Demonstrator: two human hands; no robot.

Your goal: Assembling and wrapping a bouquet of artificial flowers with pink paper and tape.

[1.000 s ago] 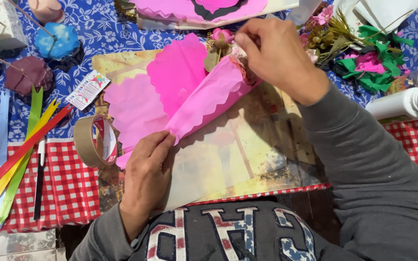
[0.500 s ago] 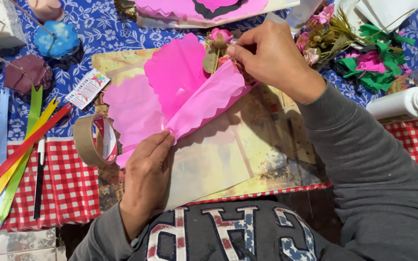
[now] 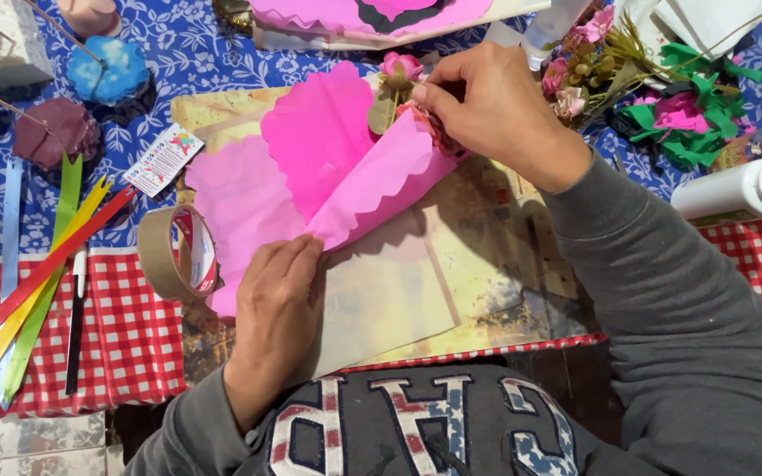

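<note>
Pink scalloped tissue paper (image 3: 319,167) lies folded into a cone over a yellowish board (image 3: 451,273). My left hand (image 3: 277,295) presses flat on the cone's lower point, fingers together. My right hand (image 3: 496,106) pinches the upper edge of the paper at the cone's mouth, where a small pink artificial flower with a green leaf (image 3: 394,84) pokes out. The flower's stem is hidden inside the paper.
A roll of brown tape (image 3: 174,256) stands left of the paper. Coloured ribbon strips (image 3: 41,273) and a black pen (image 3: 75,326) lie at the left. Artificial flowers and green paper scraps (image 3: 663,97) sit at the right, beside a white bottle (image 3: 743,189).
My right hand has shifted slightly left and down along the cone's mouth, folding the pink flap closer over the flower. My left hand has stayed put.
</note>
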